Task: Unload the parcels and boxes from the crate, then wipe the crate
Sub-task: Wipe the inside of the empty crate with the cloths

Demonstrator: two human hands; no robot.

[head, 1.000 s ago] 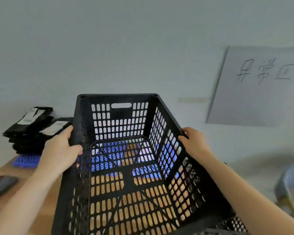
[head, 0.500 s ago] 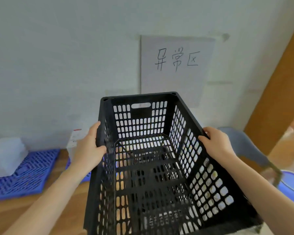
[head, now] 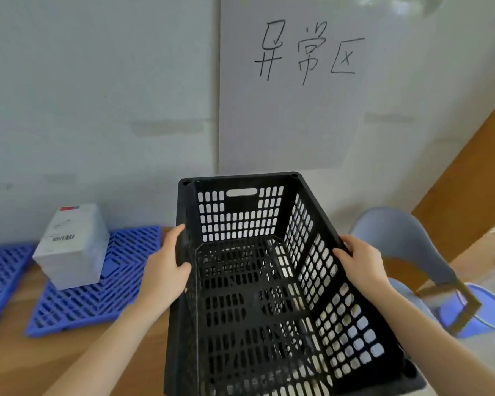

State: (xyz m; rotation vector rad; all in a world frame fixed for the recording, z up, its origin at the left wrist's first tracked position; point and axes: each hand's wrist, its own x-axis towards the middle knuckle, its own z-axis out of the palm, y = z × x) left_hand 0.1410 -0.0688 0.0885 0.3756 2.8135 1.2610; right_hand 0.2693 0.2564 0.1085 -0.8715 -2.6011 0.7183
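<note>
Head view first — where is the black perforated plastic crate point(head: 252, 295)?
— Centre of the frame, its open top facing the camera, nothing visible inside; through the slots you see only the surface below.

And the hands?
— Left hand point(head: 166, 270) grips the left wall's rim, thumb hooked inside, fingers point(head: 174, 234) together along the outside. Right hand point(head: 360, 264) is clamped on the right wall's rim, fingers over the edge. Both forearms reach forward from the bottom corners, wrists roughly straight.

What sits nearby?
— To the left, a white wrapped parcel with a barcode label point(head: 72, 245) rests on a blue slatted plastic pallet point(head: 97, 292) lying on the wooden floor point(head: 40, 364). A sheet of white paper with handwritten characters point(head: 292, 90) hangs on the wall behind. To the right stand a pale blue chair point(head: 397, 241) and a blue basin point(head: 489, 310)
</note>
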